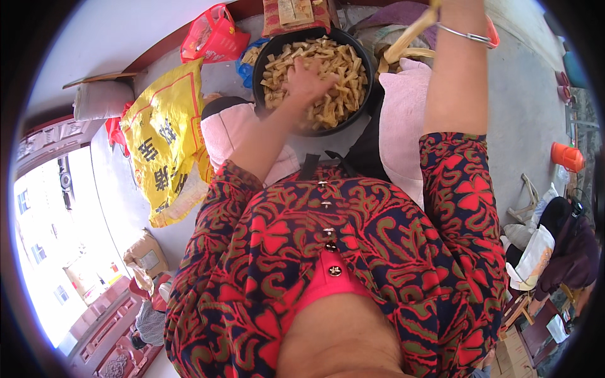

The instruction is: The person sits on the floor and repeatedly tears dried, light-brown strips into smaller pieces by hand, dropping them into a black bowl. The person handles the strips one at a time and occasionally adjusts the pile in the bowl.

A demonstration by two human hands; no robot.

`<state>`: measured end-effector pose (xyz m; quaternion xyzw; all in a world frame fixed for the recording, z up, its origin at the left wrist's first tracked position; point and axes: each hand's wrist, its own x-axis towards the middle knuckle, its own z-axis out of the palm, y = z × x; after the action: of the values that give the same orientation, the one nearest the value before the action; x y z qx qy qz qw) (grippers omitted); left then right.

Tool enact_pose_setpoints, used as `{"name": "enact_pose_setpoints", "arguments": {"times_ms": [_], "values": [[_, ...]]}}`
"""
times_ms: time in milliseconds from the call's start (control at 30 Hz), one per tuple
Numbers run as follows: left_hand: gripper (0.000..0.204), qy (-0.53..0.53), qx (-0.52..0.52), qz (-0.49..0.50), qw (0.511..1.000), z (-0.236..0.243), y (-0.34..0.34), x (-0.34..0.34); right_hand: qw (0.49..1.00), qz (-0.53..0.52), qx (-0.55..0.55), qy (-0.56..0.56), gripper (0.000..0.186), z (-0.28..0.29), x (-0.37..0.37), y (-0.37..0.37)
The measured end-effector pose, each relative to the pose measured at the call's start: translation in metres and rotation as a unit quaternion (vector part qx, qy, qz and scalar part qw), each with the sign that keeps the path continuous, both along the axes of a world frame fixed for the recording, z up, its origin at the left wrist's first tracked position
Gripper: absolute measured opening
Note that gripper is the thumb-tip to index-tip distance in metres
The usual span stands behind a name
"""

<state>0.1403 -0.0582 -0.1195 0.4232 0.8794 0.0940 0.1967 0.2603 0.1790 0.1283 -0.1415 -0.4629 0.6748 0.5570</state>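
A round black basin (259, 88) in front of me holds a heap of short, tan, cut pieces (343, 75); their exact kind I cannot tell. My left hand (306, 82) lies on the heap with its fingers spread, slightly smeared by motion. On the right, my right forearm (457, 82), with a silver bracelet (465, 34) at the wrist, reaches up past the top edge, so the hand itself is cut off. Beside that wrist a long tan strip (411, 36) slants up out of view; what holds its upper end is hidden.
A pink cloth (403, 120) covers my knees on both sides of the basin. To the left lie a yellow printed sack (167, 138) and a red bag (214, 36). A box with a red patterned cover (296, 16) stands behind the basin. An orange container (567, 157) is far right.
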Motion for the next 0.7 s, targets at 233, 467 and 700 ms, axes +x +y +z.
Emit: {"name": "enact_pose_setpoints", "arguments": {"times_ms": [233,467,700], "values": [[0.063,0.067,-0.009,-0.112,0.991,0.008,-0.002,0.056,0.976,0.205,-0.08,0.007,0.017,-0.074,-0.047,-0.01],[0.054,0.067,0.034,-0.203,0.976,-0.022,0.006,0.072,0.94,0.333,-0.07,0.028,0.015,-0.113,-0.053,-0.008],[0.047,0.028,0.01,-0.267,0.963,-0.034,0.031,0.036,0.941,0.335,-0.026,-0.021,0.013,-0.111,-0.056,-0.028]]}}
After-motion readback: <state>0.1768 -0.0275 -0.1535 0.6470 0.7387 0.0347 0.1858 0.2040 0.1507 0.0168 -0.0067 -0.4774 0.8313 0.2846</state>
